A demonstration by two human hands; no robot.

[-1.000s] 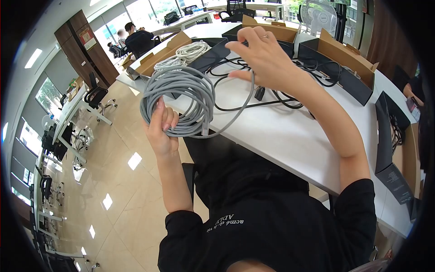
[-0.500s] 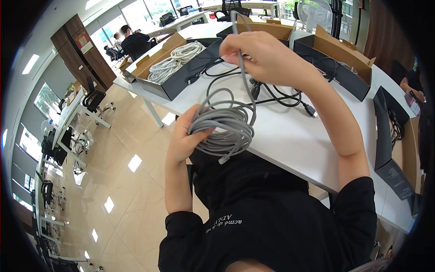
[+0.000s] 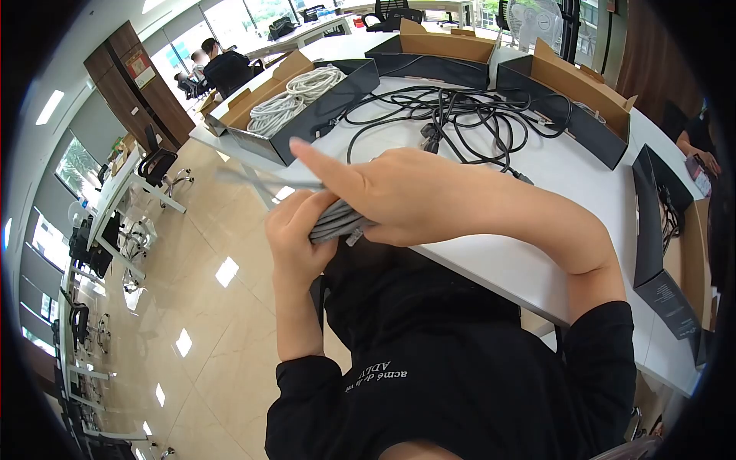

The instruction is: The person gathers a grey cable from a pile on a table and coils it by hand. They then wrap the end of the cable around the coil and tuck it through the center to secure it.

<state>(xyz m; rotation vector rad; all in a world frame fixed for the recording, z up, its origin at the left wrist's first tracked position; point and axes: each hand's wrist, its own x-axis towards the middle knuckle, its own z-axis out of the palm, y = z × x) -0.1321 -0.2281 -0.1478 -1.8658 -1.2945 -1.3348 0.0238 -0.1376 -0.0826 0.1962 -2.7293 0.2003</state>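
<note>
A grey coiled network cable (image 3: 336, 224) is gripped in my left hand (image 3: 293, 236), its fingers and thumb closed around the bundle's left side. My right hand (image 3: 399, 195) lies across the coil from the right, with one finger stretched up and left. Its other fingers close against the bundle, partly hidden. A loose grey length, smeared by motion, sticks out to the left above my left hand. The clear plug of the cable hangs below the coil, between the two hands. Much of the bundle is covered by my right hand.
Black cables (image 3: 460, 115) lie tangled on the white table (image 3: 498, 245). An open box of white cables (image 3: 287, 103) stands at the left. More open boxes stand at the back (image 3: 437, 65), back right (image 3: 563, 115) and right (image 3: 652, 238). Other people sit farther off.
My right hand has swung down and left from above the table onto the coil. The raised strand now points left, and the coil has been turned and drawn together in my left hand.
</note>
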